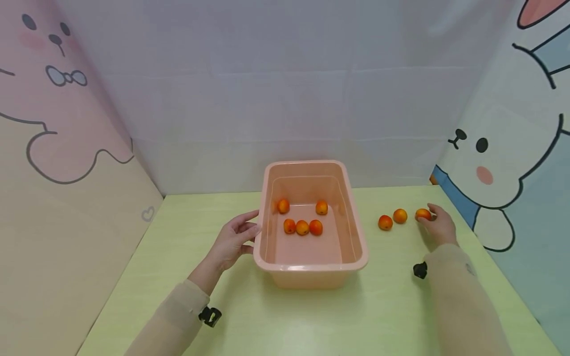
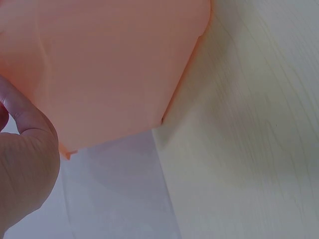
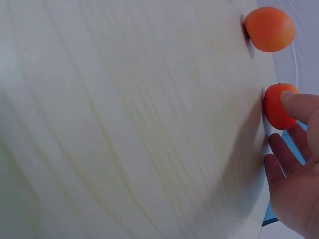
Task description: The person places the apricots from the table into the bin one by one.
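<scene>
A pink plastic bin [image 1: 310, 277] stands on the table with several small orange-red fruits [image 1: 302, 227] on its floor. My left hand [image 1: 231, 241] is at the bin's left side, slightly bent fingers touching the rim; the left wrist view has this hand [image 2: 27, 159] beside the bin wall [image 2: 114, 64]. Over at the right, my right hand [image 1: 438, 226] pinches a round orange-red fruit [image 3: 279, 107] between thumb and fingers, close to the tabletop. The other fingers of that hand [image 3: 299, 184] spread below the fruit in the right wrist view.
Two more fruits, one orange-red [image 1: 385, 222] and one lighter orange [image 1: 400, 216], lie between the bin and my right hand. The pale green table [image 1: 200, 212] meets a white back sheet [image 1: 307, 99], with cartoon-printed panels [image 1: 503, 163] on both sides.
</scene>
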`<action>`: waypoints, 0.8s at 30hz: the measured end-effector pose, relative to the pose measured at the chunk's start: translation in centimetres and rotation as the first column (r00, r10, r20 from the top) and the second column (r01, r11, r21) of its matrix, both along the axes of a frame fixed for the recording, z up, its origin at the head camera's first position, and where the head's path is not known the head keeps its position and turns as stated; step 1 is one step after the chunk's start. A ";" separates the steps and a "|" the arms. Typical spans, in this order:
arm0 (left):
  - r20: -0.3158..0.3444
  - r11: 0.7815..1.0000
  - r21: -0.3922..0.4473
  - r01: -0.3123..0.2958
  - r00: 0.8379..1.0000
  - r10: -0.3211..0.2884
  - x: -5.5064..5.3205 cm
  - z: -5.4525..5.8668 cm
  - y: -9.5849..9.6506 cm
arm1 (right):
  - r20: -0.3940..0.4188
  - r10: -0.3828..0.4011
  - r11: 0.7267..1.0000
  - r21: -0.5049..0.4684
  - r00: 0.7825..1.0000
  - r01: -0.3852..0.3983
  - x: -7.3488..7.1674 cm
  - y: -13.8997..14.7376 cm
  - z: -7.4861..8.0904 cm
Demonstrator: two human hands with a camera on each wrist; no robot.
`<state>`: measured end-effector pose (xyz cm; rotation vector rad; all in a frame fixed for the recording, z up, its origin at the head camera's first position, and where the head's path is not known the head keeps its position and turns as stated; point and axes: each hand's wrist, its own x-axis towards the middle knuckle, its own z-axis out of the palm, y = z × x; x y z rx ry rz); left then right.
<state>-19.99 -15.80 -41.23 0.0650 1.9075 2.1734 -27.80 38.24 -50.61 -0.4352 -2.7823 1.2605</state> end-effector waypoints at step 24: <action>-0.015 1.000 -0.005 0.002 1.000 -0.002 -0.1 -0.6 0.0 | -0.135 -0.015 1.000 -0.006 0.991 0.014 4.6 -2.3 2.0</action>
